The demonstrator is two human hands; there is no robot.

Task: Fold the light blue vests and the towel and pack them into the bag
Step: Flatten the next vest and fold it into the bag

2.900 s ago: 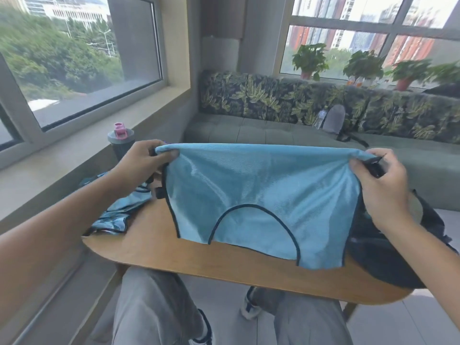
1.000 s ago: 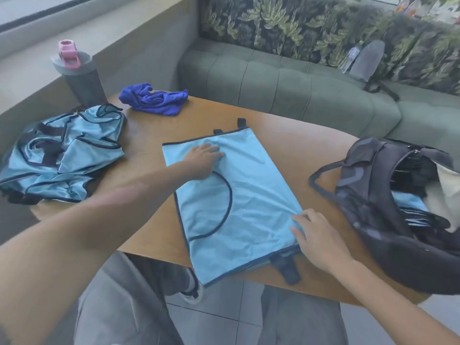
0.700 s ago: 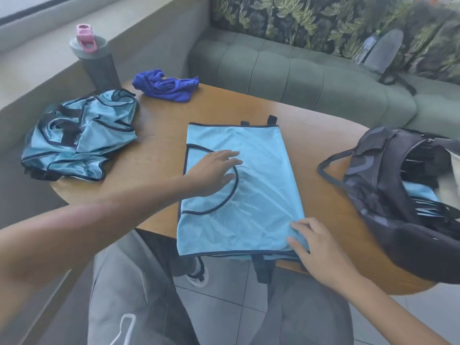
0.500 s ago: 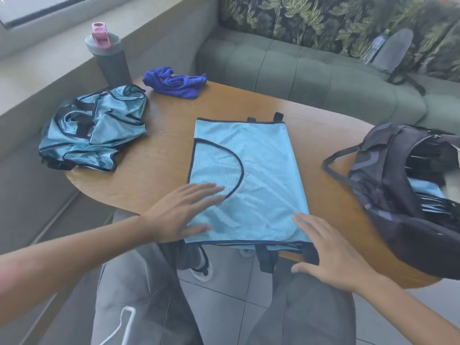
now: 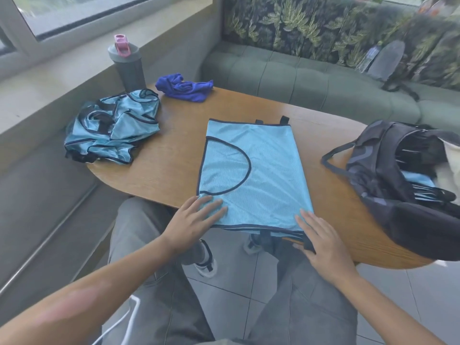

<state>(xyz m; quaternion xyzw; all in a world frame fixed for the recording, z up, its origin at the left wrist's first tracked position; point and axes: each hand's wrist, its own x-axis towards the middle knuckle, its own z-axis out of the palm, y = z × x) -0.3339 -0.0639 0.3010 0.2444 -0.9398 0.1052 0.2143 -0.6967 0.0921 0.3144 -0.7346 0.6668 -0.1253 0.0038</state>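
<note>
Folding step: one vest (image 5: 258,175) lay flat on the desk (image 5: 174,155), left hand (image 5: 196,217) and right hand (image 5: 321,240) pressing its near corners, fingers straight. Next, probably, fold it toward the far edge, then pack it in the bag (image 5: 398,185).

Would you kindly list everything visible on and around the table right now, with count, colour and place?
flat vest: one, light blue with dark trim, table centre, near edge overhanging.
crumpled vests: a pile, light blue, table's left end; count unclear.
towel: one, deep blue, bunched at far edge.
bag: one, black, open, right end, light blue fabric inside.
bottle: one, grey with pink cap, by the window ledge.
table: one, wooden.
sofa: green, leaf-print back, behind.
left hand: flat on vest's near left corner.
right hand: flat on near right corner.
</note>
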